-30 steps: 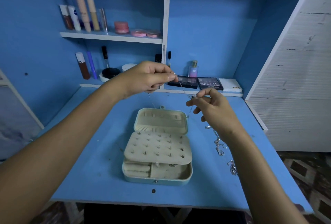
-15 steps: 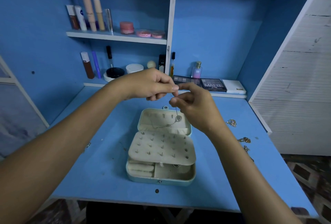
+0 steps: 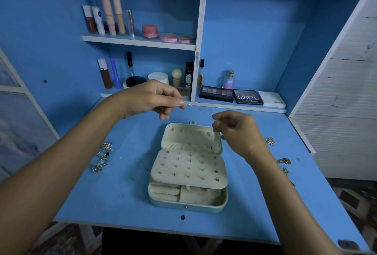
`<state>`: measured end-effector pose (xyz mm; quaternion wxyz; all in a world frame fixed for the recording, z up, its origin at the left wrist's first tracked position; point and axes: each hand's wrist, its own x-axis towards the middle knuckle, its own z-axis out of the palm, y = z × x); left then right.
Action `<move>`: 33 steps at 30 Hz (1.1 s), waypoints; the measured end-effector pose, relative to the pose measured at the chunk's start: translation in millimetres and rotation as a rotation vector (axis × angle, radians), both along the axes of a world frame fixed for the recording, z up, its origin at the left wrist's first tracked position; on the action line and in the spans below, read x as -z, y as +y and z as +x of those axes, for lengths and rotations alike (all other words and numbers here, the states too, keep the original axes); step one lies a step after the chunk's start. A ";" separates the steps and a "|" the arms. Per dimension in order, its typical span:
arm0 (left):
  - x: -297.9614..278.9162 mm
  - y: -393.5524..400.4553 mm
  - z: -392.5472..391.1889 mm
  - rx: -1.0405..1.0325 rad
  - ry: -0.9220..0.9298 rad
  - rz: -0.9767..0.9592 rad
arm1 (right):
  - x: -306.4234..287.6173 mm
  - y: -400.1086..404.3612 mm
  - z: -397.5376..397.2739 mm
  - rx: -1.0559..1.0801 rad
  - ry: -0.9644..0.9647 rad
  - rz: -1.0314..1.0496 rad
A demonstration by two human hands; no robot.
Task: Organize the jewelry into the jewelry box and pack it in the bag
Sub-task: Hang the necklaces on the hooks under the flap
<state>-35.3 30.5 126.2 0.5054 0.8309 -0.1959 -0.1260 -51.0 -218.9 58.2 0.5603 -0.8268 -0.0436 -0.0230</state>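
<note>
Chain work is the step in hand: the thin silver chain necklace point(image 3: 199, 109) now runs taut between the 2 hands, above the open lid of the pale mint jewelry box with cream lining point(image 3: 188, 175). The left hand point(image 3: 149, 99) pinches 1 end between thumb and forefinger; the right hand point(image 3: 237, 130) has its fingers curled and pinches the other end at its fingertips.

Half a second ago the hands were touching over the lid, with the chain sagging in a loop and a small pendant dangling. They have since drawn apart, and the loop has been pulled into a straight line. A full second ago they were also apart, so this looks like a repeated straightening. My judgement is that the chain is being untangled before it goes onto the hooks inside the lid.

The box sits open in the middle of the blue worktop point(image 3: 122, 203). Silver rings point(image 3: 103, 155) lie to its left and gold pieces point(image 3: 283, 161) to its right, all unpacked. No bag is in view, so the task seems early.
</note>
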 end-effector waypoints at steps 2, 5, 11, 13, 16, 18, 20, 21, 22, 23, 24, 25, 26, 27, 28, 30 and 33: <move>-0.3 -4.5 0.5 -0.002 -0.007 -0.026 | -1.1 1.6 -1.2 -0.021 -0.016 -0.033; -2.3 -16.6 -0.7 0.011 -0.034 -0.017 | -7.9 10.7 -3.1 -0.132 -0.033 0.008; -4.9 -29.2 -1.3 0.009 -0.072 0.023 | -22.8 30.1 -2.6 -0.270 -0.051 0.119; -3.2 -27.4 -1.0 0.001 -0.070 0.028 | -23.4 32.3 -0.3 -0.271 -0.052 0.107; 2.3 -21.5 0.3 -0.026 -0.047 0.021 | -21.2 33.4 1.3 -0.271 -0.019 0.171; 8.4 -15.4 1.8 -0.071 -0.035 0.038 | -19.6 33.3 2.0 -0.260 0.004 0.206; 16.6 -9.1 3.0 -0.113 -0.040 0.076 | -17.9 33.2 3.8 -0.233 0.020 0.190; 21.6 -6.2 3.6 -0.132 -0.047 0.101 | -16.7 33.1 5.4 -0.213 0.028 0.165; 26.6 -3.9 3.5 -0.152 -0.053 0.124 | -15.3 33.0 7.7 -0.194 0.036 0.135; 31.9 -1.9 3.6 -0.175 -0.058 0.143 | -13.7 33.2 10.2 -0.176 0.041 0.099; 37.2 -0.2 3.3 -0.202 -0.063 0.156 | -11.7 33.4 13.3 -0.157 0.044 0.052; 42.8 1.3 3.0 -0.230 -0.073 0.169 | -9.6 34.0 16.5 -0.135 0.044 -0.002; 48.0 2.6 2.6 -0.258 -0.093 0.184 | -7.5 34.8 19.7 -0.113 0.044 -0.056; 53.5 3.3 2.3 -0.285 -0.120 0.202 | -5.3 36.2 23.5 -0.096 0.041 -0.105; 58.8 3.5 2.0 -0.308 -0.150 0.219 | -2.9 38.3 26.9 -0.089 0.035 -0.153; 68.9 2.5 1.8 -0.327 -0.229 0.279 | 2.9 44.9 33.8 -0.094 0.015 -0.269; 81.5 2.0 5.3 -0.327 -0.382 0.459 | 15.3 55.6 45.5 -0.076 -0.001 -0.429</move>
